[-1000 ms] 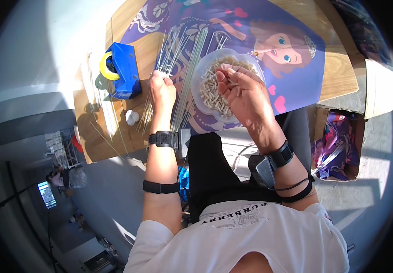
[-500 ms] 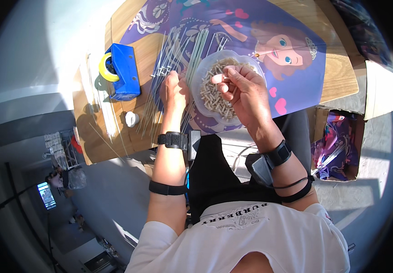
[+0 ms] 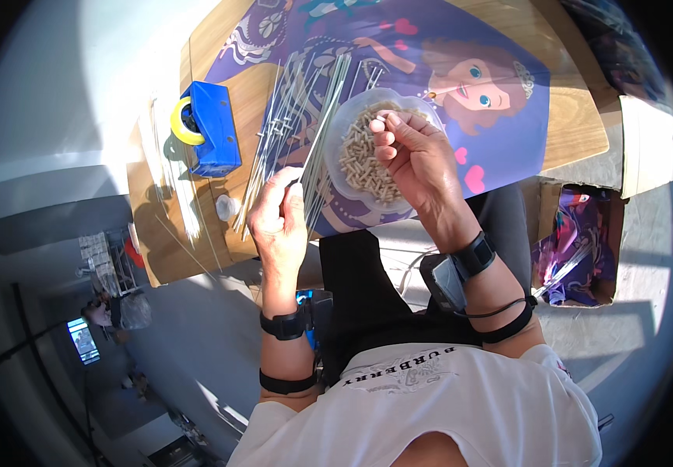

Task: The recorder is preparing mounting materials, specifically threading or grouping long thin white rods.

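Note:
My left hand [image 3: 279,221] is closed in a pinch at the near end of the rods, with a thin white rod [image 3: 307,158] running up from between its thumb and forefinger. Over the right part of a clear bowl [image 3: 335,174], my right hand [image 3: 418,156] pinches a small pale peg [image 3: 381,118] at its fingertips. Many short beige pegs [image 3: 367,167] fill the bowl. Left of the bowl lies a spread of long thin rods [image 3: 278,128], several with small pegs partway along them.
A blue tape dispenser [image 3: 218,132] with yellow tape stands on the wooden table [image 3: 149,241], left of the rods. Near it are more white rods [image 3: 184,198] and a small white object [image 3: 227,207]. A purple printed sheet [image 3: 500,140] lies under the bowl. An open cardboard box [image 3: 616,233] stands at right.
My left hand has come toward me and slightly left, and a rod now shows at its fingertips. My right hand has shifted slightly left, still pinching.

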`<state>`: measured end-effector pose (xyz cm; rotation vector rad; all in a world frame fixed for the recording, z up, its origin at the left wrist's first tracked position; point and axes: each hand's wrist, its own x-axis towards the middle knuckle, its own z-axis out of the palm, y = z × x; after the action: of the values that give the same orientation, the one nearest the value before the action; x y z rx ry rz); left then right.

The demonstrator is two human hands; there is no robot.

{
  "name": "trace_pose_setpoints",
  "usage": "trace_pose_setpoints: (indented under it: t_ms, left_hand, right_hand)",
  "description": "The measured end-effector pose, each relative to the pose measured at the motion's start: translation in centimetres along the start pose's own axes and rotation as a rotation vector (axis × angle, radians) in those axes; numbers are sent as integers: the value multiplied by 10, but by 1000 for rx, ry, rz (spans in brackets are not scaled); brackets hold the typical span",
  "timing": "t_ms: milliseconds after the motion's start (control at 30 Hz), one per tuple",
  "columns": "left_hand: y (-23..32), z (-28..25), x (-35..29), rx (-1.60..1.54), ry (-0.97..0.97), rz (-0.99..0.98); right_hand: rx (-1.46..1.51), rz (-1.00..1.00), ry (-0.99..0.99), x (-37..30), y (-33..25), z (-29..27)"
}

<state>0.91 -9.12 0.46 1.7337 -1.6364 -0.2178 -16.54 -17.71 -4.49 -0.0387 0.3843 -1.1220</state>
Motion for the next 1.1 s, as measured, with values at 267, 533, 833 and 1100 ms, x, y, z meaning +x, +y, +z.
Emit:
trace_pose_setpoints:
  t_ms: [267, 533, 833, 1100]
  left_hand:
    - [32, -20, -26, 27, -46, 75]
    - [40, -14, -25, 31, -74, 29]
    - [44, -8, -24, 22, -77, -4]
    - [44, -10, -25, 96, -109, -11]
  right_hand:
    - [-10, 4, 5, -3, 1, 3]
    - [42, 6, -36, -3, 3, 2]
    - [46, 22, -53, -4, 0, 3]
    - [52, 11, -42, -4, 1, 2]
